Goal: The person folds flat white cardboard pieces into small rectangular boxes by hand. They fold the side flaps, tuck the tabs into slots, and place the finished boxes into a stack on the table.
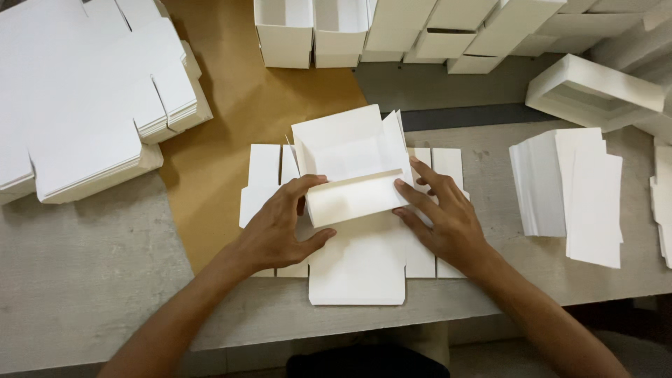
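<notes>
A white die-cut cardboard box blank (357,262) lies flat on the grey table, partly folded up at its far end. My left hand (280,227) pinches the left end of the raised front wall (350,196), thumb below and fingers on top. My right hand (441,217) presses on the right side of the blank, its fingertips touching the wall's right end. Behind the wall, the far panel and side flaps (346,140) stand up and form an open box shape.
A tall stack of flat white blanks (84,105) sits at the left. Several folded white boxes (392,31) line the far edge. A stack of white sheets (570,185) lies to the right, and an open box (595,91) behind it. Brown paper (231,105) covers part of the table.
</notes>
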